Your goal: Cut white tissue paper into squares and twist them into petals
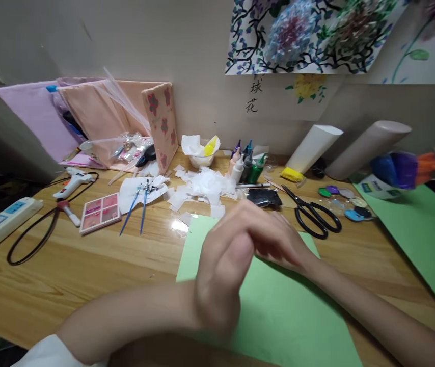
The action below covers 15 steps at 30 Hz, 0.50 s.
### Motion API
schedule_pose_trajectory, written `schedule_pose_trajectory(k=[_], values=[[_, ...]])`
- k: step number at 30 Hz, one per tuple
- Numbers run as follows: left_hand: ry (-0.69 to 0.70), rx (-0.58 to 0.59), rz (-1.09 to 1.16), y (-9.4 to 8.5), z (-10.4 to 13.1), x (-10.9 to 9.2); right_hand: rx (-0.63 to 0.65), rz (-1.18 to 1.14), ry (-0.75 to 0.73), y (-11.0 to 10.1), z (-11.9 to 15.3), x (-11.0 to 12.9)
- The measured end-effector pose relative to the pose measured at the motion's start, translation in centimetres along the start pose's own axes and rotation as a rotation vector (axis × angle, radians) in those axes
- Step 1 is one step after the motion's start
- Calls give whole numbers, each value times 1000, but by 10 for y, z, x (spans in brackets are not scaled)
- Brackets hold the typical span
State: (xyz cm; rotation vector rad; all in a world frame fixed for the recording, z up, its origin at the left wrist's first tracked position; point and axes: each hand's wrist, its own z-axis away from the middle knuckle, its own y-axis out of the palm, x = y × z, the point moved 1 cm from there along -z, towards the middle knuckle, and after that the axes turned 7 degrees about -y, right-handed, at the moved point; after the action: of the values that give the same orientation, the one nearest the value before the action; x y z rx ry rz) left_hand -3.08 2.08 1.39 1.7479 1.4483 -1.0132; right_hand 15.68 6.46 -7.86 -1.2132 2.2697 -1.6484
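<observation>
A light green sheet [290,311] lies on the wooden table in front of me. Over its upper part my left hand [223,270] is raised, bent at the wrist, with its thumb towards the camera; its other fingers are blurred and overlap my right hand. My right hand [278,234] comes in from the right, low over the sheet, and its fingers are partly hidden behind the left. Nothing can be made out between the two hands. Just beyond them sit white paper pieces [208,183] and black-handled scissors [311,214].
Paint bottles [246,165], a black packet [264,197] and a bowl [201,160] stand behind. Leftward lie brushes [143,211], a pink palette [100,213], a glue gun [73,183] and a power strip [5,224]. A larger green sheet [416,229] is at right.
</observation>
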Motion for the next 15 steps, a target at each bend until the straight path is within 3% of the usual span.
schedule_pose_trajectory(k=[3,6,8,11,15], values=[[-103,136,-105,13,-17,45,15,26,-13,3,1,-2],[-209,194,-280,13,-19,91,8,-22,-2,6,3,-6],[-232,256,-367,10,-15,110,-11,-95,17,6,3,-8],[-345,291,-407,7,-11,121,-78,-217,42,5,3,-10],[-442,274,-428,7,-13,119,-200,-334,92,4,3,-13]])
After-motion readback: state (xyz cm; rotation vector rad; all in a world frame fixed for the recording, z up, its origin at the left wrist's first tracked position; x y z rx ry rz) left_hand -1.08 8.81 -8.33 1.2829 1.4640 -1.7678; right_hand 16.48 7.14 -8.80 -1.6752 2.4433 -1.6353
